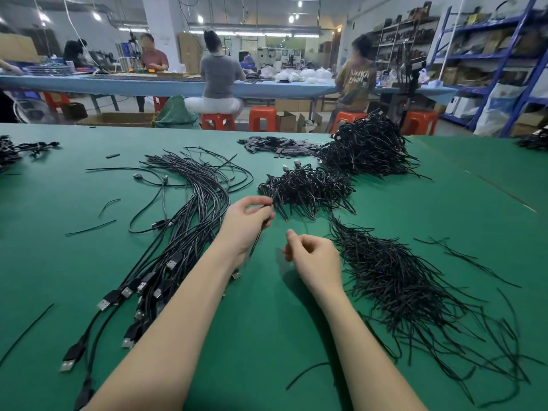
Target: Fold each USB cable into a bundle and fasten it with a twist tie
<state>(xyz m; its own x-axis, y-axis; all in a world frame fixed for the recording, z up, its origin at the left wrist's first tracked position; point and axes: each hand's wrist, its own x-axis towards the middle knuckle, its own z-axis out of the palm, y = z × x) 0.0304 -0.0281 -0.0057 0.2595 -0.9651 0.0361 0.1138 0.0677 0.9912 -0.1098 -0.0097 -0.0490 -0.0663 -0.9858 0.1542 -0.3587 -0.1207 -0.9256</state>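
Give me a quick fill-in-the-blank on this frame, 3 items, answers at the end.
1. The left hand pinches a thin black ____.
2. The right hand holds ____.
3. The loose pile of twist ties lies to the ____ of the right hand.
4. The table mat is ____.
Answers: cable; nothing; right; green

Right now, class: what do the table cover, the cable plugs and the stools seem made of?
Table cover: green felt-like cloth or mat, matte, no glare. Cable plugs: black moulded plastic with shiny silver metal tips. Stools: probably orange moulded plastic, smooth and slightly glossy.
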